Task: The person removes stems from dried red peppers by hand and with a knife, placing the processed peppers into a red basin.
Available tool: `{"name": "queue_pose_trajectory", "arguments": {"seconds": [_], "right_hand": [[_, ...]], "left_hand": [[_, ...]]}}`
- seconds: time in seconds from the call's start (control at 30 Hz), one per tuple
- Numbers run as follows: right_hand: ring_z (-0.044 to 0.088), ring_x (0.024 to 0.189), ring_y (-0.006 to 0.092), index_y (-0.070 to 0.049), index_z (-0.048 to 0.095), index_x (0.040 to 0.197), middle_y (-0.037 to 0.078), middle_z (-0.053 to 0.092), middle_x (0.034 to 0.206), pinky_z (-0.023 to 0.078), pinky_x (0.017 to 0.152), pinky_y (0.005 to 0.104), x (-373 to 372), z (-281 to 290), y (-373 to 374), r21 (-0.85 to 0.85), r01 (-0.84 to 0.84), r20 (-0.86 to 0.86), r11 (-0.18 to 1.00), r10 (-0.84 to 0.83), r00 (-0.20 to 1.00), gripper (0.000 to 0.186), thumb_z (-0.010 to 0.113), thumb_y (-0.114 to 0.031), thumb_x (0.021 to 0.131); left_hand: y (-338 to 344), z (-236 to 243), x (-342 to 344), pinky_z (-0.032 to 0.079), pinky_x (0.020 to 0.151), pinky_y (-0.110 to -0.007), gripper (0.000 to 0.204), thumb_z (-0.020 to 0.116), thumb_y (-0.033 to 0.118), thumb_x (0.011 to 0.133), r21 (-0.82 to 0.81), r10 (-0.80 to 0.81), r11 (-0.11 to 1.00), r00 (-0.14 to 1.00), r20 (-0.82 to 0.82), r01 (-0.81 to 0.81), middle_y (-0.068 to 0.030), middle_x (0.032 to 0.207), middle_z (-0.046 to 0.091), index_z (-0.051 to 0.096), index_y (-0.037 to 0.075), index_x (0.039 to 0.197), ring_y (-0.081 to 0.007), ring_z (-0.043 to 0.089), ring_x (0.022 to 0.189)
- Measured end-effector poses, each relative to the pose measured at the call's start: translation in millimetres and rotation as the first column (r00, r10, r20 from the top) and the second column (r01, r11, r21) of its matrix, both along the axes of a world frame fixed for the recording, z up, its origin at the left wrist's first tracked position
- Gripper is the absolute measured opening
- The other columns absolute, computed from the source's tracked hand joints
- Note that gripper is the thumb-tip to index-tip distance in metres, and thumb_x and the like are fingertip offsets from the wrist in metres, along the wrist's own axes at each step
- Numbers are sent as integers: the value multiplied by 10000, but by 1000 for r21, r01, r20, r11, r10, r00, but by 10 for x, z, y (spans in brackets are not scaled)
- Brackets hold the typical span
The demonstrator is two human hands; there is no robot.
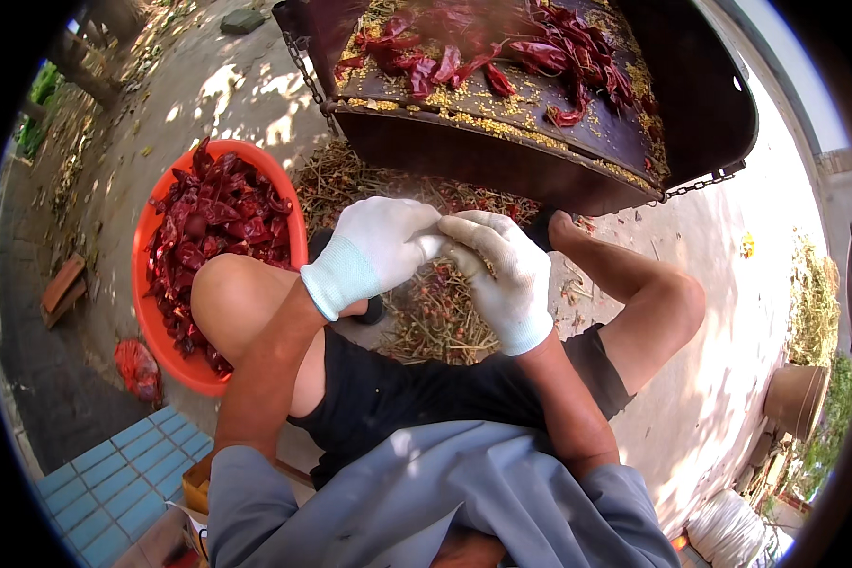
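Both my hands wear white knit gloves with pale blue cuffs and meet in front of my lap. My left hand (pixel 384 239) is closed, its fingertips pressed together. My right hand (pixel 507 276) curls its fingers in against the left fingertips. Whatever is between them, if anything, is too small or hidden to make out. Beyond them, dried red chili peppers (pixel 549 55) lie among yellow seeds (pixel 502 125) on a dark metal trough (pixel 454 151). To the left, an orange-red tub (pixel 142 275) is heaped with more dried chilies (pixel 220 213).
Below my hands, cut stems and scraps (pixel 435 308) litter the concrete ground between my legs. Chains (pixel 699 187) hang at the trough's sides. A red bag (pixel 137 369) and a brick (pixel 63 286) lie left. A pot (pixel 795 399) and white sack (pixel 736 532) are at right.
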State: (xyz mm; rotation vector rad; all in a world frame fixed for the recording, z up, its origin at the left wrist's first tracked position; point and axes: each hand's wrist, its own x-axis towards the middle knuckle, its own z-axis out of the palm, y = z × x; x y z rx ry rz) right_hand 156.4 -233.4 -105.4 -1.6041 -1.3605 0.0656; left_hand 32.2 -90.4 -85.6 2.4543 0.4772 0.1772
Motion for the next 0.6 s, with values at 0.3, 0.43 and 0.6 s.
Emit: {"name": "queue_pose_trajectory", "arguments": {"seconds": [0.3, 0.43, 0.6], "right_hand": [[664, 735, 150, 43, 643, 1018, 95, 659, 894, 567, 645, 285, 23, 83, -86, -142, -34, -878, 989, -110, 467, 193, 587, -139, 992], [655, 788, 162, 33, 599, 1074, 97, 642, 939, 572, 676, 281, 491, -414, 21, -9, 88, -994, 996, -19, 104, 174, 548, -123, 1016], [708, 940, 226, -58, 689, 1133, 115, 726, 1070, 561, 827, 336, 617, -1498, -146, -541, 18, -281, 841, -201, 939, 238, 562, -65, 933]], "left_hand": [[-101, 14, 12, 490, 665, -361, 222, 707, 212, 849, -196, -107, 972, 986, 126, 131, -103, 798, 646, 686, -1, 911, -253, 633, 724], [-103, 80, -71, 454, 607, -294, 246, 694, 228, 894, -534, 130, 843, 944, 302, 55, -22, 791, 633, 682, -17, 902, -109, 563, 705], [322, 414, -199, 404, 500, -206, 260, 571, 206, 925, -752, 507, 659, 754, 419, -26, -147, 1047, 680, 652, -28, 1004, -88, 508, 544]]}}
